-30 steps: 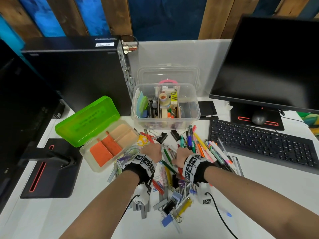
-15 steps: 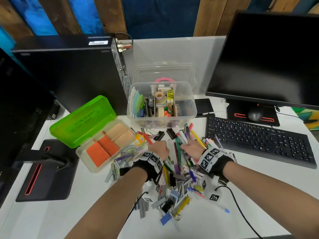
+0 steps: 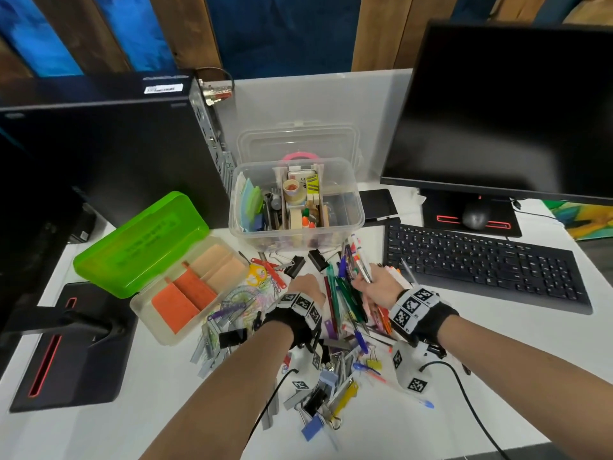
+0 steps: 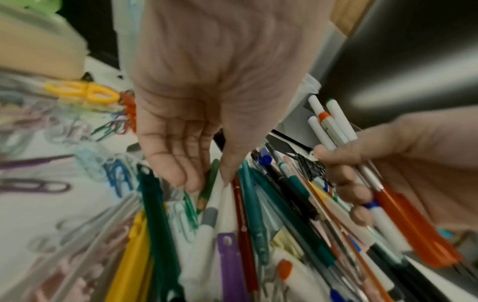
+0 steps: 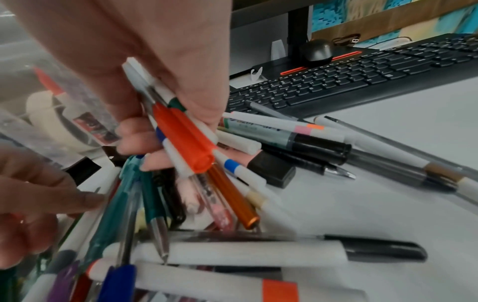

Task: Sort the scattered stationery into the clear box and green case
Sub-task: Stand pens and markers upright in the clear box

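Gripping pen bundle [image 5: 181,130], right hand [image 3: 378,288]; left hand [image 3: 306,287] touching pen pile [image 3: 343,307]

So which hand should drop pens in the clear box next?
Right, probably. The right hand grips a bunch of pens, and the clear box stands open just ahead of it. The left hand holds nothing; its fingertips only touch the pile.

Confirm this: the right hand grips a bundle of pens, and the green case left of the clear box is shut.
Wrong on one count: the head view shows the green case open, lid tipped back. The right hand does grip a bundle of pens, and the case lies left of the clear box.
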Available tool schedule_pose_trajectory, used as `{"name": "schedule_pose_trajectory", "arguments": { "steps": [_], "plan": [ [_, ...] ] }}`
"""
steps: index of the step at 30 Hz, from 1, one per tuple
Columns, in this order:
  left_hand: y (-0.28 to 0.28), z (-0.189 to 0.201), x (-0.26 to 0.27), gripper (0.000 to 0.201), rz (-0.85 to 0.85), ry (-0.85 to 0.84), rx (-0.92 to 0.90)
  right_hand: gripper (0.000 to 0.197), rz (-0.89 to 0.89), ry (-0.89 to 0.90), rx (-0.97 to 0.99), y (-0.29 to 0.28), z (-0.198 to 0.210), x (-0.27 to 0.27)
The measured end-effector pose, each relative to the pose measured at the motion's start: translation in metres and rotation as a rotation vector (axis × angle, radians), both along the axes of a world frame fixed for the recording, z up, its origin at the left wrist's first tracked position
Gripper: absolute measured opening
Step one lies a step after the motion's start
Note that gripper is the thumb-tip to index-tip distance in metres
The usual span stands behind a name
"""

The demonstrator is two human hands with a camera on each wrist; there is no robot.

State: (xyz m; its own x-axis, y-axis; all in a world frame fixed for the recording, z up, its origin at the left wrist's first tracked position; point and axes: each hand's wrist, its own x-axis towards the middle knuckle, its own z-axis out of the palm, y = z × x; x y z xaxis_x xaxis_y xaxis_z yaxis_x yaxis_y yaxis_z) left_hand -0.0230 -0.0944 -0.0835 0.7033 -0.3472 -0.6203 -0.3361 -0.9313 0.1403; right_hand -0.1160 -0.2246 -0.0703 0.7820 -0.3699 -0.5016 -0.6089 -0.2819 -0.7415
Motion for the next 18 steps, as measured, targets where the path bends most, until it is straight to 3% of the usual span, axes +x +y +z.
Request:
{"name": "schedule_pose_trajectory", "arguments": {
  "steps": [4,9,14,18],
  "plan": [
    [0.000,0.007,0.003,0.020,-0.035,0.075,0.059,0.014,0.002,-0.019,-0.163,0.012,-0.007,0.012],
    [0.005,0.004,-0.008,0.034,-0.144,-0.081,0.094,0.011,-0.013,0.030,-0.199,0.011,-0.007,0.019],
    [0.004,0.010,-0.012,0.033,-0.160,-0.276,-0.107,0.006,0.090,0.134,-0.293,0.006,-0.004,0.012],
    [-0.010,0.015,-0.014,0.037,-0.057,-0.229,-0.167,0.011,0.123,0.185,-0.273,0.007,-0.003,0.008]
  ]
}}
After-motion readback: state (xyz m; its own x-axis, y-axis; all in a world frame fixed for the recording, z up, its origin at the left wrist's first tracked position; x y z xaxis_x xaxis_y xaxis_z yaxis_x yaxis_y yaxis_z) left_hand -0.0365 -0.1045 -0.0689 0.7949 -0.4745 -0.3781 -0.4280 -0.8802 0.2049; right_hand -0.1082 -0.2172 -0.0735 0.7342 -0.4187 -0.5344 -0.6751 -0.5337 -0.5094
